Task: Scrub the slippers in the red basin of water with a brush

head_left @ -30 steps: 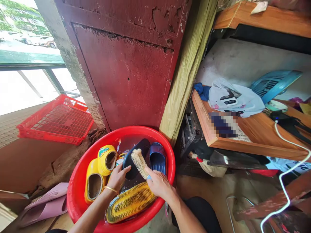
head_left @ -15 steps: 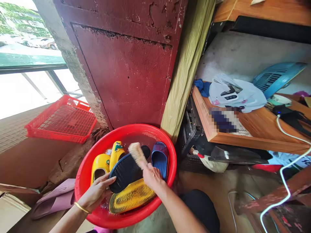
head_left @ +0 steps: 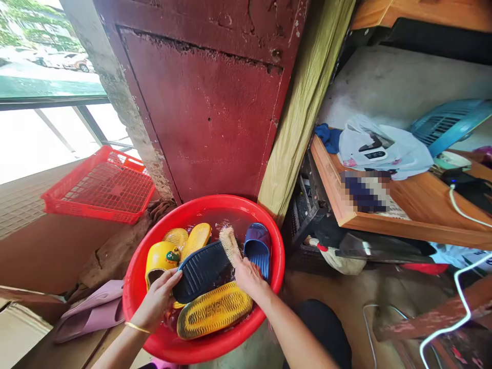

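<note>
My left hand (head_left: 163,289) grips the near-left end of a dark navy slipper (head_left: 203,270), its ridged face turned up. In my right hand (head_left: 249,277) is a scrubbing brush (head_left: 230,243) with pale bristles, held over the slipper's far-right end. Both are above a red basin (head_left: 280,256) of water. A yellow slipper (head_left: 215,310) lies sole-up in front of the navy one. Behind it are another yellow slipper (head_left: 159,259) with a green cartoon figure and more yellow footwear (head_left: 198,238). A blue slipper (head_left: 257,248) rests at the basin's right side.
Pink slippers (head_left: 92,312) lie left of the basin, below a red plastic crate (head_left: 100,184). A maroon door (head_left: 203,123) stands behind. On the right, a wooden table (head_left: 423,200) holds a white plastic bag (head_left: 384,148) and a blue fan (head_left: 449,125); a white cable (head_left: 459,292) hangs down.
The brush has moved down and right relative to the slipper. The navy slipper is tilted differently, exposing more yellow footwear behind it. The whole view has shifted slightly.
</note>
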Action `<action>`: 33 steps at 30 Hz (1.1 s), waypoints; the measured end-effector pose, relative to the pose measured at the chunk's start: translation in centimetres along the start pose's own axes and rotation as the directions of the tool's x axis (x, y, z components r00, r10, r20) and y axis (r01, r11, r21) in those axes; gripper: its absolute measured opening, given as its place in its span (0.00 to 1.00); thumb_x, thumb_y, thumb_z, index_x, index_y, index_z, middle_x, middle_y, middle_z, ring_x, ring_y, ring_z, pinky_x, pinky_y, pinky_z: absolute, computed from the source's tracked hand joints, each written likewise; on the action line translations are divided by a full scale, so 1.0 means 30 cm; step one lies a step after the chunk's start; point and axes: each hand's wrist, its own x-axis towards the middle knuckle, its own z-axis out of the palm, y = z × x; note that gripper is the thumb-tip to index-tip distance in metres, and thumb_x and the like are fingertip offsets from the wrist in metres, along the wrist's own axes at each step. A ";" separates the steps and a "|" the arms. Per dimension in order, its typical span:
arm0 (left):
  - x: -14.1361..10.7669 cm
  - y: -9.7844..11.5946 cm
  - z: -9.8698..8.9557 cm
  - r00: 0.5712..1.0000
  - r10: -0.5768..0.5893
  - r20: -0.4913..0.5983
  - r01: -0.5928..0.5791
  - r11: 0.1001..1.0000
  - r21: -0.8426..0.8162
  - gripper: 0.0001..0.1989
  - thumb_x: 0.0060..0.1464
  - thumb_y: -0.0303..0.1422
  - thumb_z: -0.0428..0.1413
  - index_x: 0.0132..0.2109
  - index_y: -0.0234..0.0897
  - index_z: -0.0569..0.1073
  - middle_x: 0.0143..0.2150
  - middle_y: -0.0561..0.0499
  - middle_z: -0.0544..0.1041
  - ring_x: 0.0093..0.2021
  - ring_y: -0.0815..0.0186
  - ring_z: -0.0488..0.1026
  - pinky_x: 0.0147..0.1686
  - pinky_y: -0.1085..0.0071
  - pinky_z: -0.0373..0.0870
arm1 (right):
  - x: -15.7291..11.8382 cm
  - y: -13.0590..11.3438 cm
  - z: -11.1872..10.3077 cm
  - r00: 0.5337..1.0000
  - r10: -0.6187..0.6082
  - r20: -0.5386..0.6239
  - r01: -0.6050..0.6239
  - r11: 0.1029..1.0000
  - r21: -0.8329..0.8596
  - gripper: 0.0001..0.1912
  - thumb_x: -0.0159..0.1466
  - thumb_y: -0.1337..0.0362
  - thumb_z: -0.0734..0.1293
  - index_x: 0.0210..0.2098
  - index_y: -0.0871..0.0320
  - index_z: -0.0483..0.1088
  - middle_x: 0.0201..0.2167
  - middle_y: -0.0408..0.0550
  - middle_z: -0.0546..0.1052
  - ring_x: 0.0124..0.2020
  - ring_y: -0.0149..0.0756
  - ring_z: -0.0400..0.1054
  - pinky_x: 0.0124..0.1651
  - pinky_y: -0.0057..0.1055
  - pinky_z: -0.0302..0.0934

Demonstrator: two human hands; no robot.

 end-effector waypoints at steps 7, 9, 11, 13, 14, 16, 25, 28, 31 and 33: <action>-0.095 0.012 -0.039 0.884 0.366 0.289 -0.453 0.822 0.344 0.13 0.48 0.43 0.61 0.39 0.43 0.75 0.40 0.48 0.79 0.38 0.58 0.75 0.41 0.67 0.74 | 0.033 0.065 -0.060 0.946 0.032 -0.323 0.087 0.933 0.349 0.29 0.70 0.68 0.55 0.69 0.61 0.57 0.58 0.58 0.73 0.58 0.41 0.69 0.60 0.36 0.63; -0.090 -0.019 -0.040 0.864 0.339 0.373 -0.479 0.783 0.398 0.09 0.49 0.40 0.58 0.36 0.42 0.72 0.34 0.51 0.76 0.32 0.62 0.71 0.35 0.68 0.73 | -0.001 0.053 -0.068 0.943 -0.012 -0.333 0.143 0.917 0.372 0.29 0.69 0.68 0.56 0.68 0.62 0.58 0.58 0.58 0.74 0.57 0.41 0.69 0.60 0.35 0.63; -0.078 -0.047 -0.036 0.863 0.327 0.386 -0.485 0.751 0.448 0.06 0.48 0.37 0.55 0.34 0.42 0.69 0.30 0.54 0.71 0.29 0.65 0.67 0.32 0.70 0.70 | -0.057 0.020 -0.060 0.956 -0.108 -0.274 0.203 0.916 0.347 0.29 0.67 0.68 0.57 0.68 0.60 0.60 0.54 0.56 0.77 0.53 0.41 0.72 0.57 0.34 0.65; -0.065 -0.063 -0.033 0.881 0.311 0.357 -0.460 0.741 0.489 0.05 0.47 0.36 0.53 0.33 0.43 0.66 0.28 0.56 0.69 0.28 0.65 0.66 0.32 0.70 0.69 | -0.124 -0.026 -0.042 0.957 -0.234 -0.170 0.274 0.922 0.272 0.30 0.67 0.68 0.58 0.68 0.54 0.61 0.49 0.53 0.79 0.47 0.42 0.75 0.52 0.34 0.68; -0.060 -0.067 -0.034 0.891 0.296 0.345 -0.441 0.744 0.501 0.05 0.46 0.36 0.52 0.32 0.43 0.65 0.27 0.57 0.68 0.28 0.65 0.65 0.31 0.70 0.68 | -0.154 -0.047 -0.032 0.949 -0.293 -0.116 0.312 0.924 0.221 0.30 0.67 0.67 0.59 0.68 0.50 0.60 0.47 0.51 0.79 0.44 0.43 0.76 0.49 0.35 0.69; -0.051 -0.069 -0.040 0.899 0.269 0.345 -0.421 0.745 0.517 0.04 0.46 0.35 0.51 0.32 0.43 0.63 0.27 0.57 0.67 0.28 0.65 0.65 0.30 0.70 0.67 | -0.190 -0.072 -0.024 0.933 -0.357 -0.036 0.359 0.926 0.118 0.32 0.67 0.65 0.59 0.69 0.44 0.57 0.45 0.50 0.79 0.39 0.44 0.76 0.43 0.36 0.70; -0.071 -0.130 -0.057 0.829 0.288 0.479 -0.559 0.404 0.724 0.09 0.38 0.26 0.52 0.30 0.43 0.67 0.34 0.49 0.77 0.39 0.58 0.73 0.44 0.64 0.69 | -0.056 0.050 -0.098 0.996 -0.004 -0.084 0.015 0.992 0.122 0.31 0.69 0.68 0.56 0.71 0.52 0.55 0.48 0.55 0.79 0.46 0.43 0.75 0.50 0.35 0.67; -0.079 -0.157 -0.054 0.800 0.246 0.547 -0.599 0.380 0.705 0.09 0.38 0.27 0.55 0.31 0.42 0.72 0.37 0.46 0.79 0.43 0.54 0.74 0.48 0.60 0.68 | -0.085 0.047 -0.059 0.992 -0.116 -0.055 0.124 0.978 0.167 0.31 0.68 0.66 0.58 0.71 0.50 0.56 0.49 0.52 0.79 0.48 0.42 0.75 0.53 0.34 0.66; -0.070 -0.160 -0.045 0.857 0.213 0.469 -0.494 0.600 0.629 0.04 0.47 0.35 0.57 0.31 0.41 0.74 0.35 0.47 0.79 0.41 0.55 0.75 0.46 0.60 0.70 | -0.103 0.037 -0.026 0.991 -0.131 -0.016 0.132 0.983 0.128 0.32 0.68 0.67 0.59 0.70 0.48 0.57 0.50 0.51 0.79 0.48 0.43 0.75 0.52 0.34 0.66; -0.055 -0.154 -0.037 0.951 0.160 0.263 -0.267 0.856 0.443 0.07 0.50 0.39 0.57 0.30 0.41 0.72 0.32 0.49 0.77 0.39 0.57 0.76 0.42 0.62 0.73 | -0.093 0.036 -0.026 0.996 -0.081 -0.033 0.084 0.990 0.116 0.32 0.68 0.68 0.58 0.71 0.50 0.56 0.49 0.52 0.79 0.48 0.42 0.75 0.52 0.34 0.66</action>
